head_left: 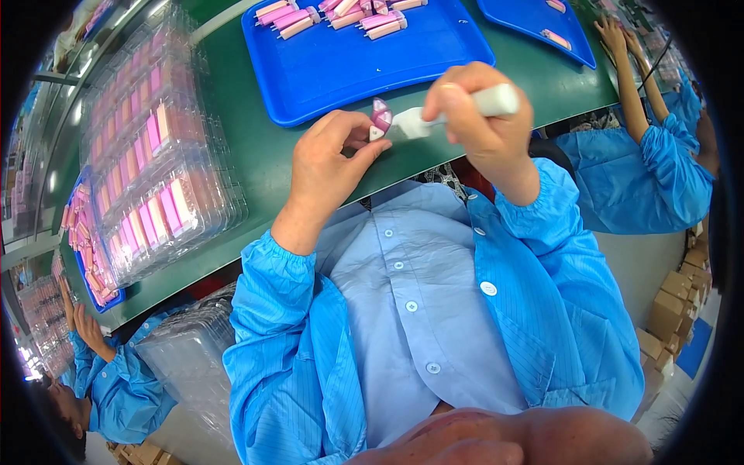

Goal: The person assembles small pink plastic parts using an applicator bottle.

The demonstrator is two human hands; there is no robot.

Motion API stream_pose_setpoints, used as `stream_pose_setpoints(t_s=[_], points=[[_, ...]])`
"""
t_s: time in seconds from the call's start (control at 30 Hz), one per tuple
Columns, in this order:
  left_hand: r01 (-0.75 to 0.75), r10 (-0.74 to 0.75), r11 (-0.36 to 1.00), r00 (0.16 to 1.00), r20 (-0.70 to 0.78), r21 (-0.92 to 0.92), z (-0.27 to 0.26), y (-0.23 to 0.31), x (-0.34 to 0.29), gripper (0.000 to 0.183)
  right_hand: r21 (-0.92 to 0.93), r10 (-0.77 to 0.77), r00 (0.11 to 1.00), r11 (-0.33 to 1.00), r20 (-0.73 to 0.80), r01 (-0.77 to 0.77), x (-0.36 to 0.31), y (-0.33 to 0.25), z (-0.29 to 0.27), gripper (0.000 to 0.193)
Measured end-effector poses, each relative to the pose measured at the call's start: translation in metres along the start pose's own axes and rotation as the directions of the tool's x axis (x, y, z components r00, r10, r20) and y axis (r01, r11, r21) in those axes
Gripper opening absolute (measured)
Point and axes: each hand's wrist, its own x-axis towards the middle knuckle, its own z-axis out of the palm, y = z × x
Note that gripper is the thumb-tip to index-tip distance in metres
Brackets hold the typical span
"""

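My left hand [329,159] pinches a small pink piece [380,115] between thumb and fingers, above the table's near edge. It has a pale, roughly triangular end; its exact kind is unclear. In my right hand [496,136] is a brush with a thick white handle [497,100]. Its broad pale tip [410,122] points left and lies close beside the pink piece; whether they touch I cannot tell. Beyond both hands, a blue tray [341,85] holds several pink and peach stick-like pieces [383,23] along its far side.
Stacked clear plastic trays [155,163] of pink and peach pieces stand on the green table [225,93] at left. A second blue tray [527,19] lies at far right. Co-workers' arms [632,85] reach in at right and lower left. Cardboard boxes [666,302] sit on the floor.
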Motion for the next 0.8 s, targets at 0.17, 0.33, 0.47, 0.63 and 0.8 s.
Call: stream_pose_setpoints(t_s=[0.17, 0.33, 0.47, 0.63, 0.8], points=[[-0.047, 0.048, 0.993, 0.999, -0.004, 0.108, 0.004, -0.002, 0.0, 0.027, -0.035, -0.124, 0.991, 0.991, 0.048, 0.126, -0.012, -0.007, 0.001, 0.01], [-0.057, 0.06, 0.994, 0.998, -0.021, 0.098, 0.006, -0.003, -0.001, 0.028, -0.116, -0.183, 0.982, 0.975, 0.051, 0.187, -0.013, -0.005, 0.012, 0.011], [-0.048, 0.05, 0.995, 0.999, -0.013, 0.084, 0.004, -0.001, 0.0, 0.028, -0.174, -0.199, 0.979, 0.963, 0.046, 0.204, -0.009, -0.002, 0.016, 0.013], [-0.074, 0.074, 0.992, 0.997, 0.0, 0.098, 0.003, 0.001, 0.002, 0.028, -0.229, -0.198, 0.977, 0.95, 0.077, 0.211, -0.004, 0.002, 0.018, 0.015], [-0.073, 0.074, 0.994, 0.997, -0.01, 0.081, 0.004, 0.002, 0.002, 0.028, -0.197, -0.133, 0.988, 0.969, 0.078, 0.146, -0.001, 0.004, 0.022, 0.018]])
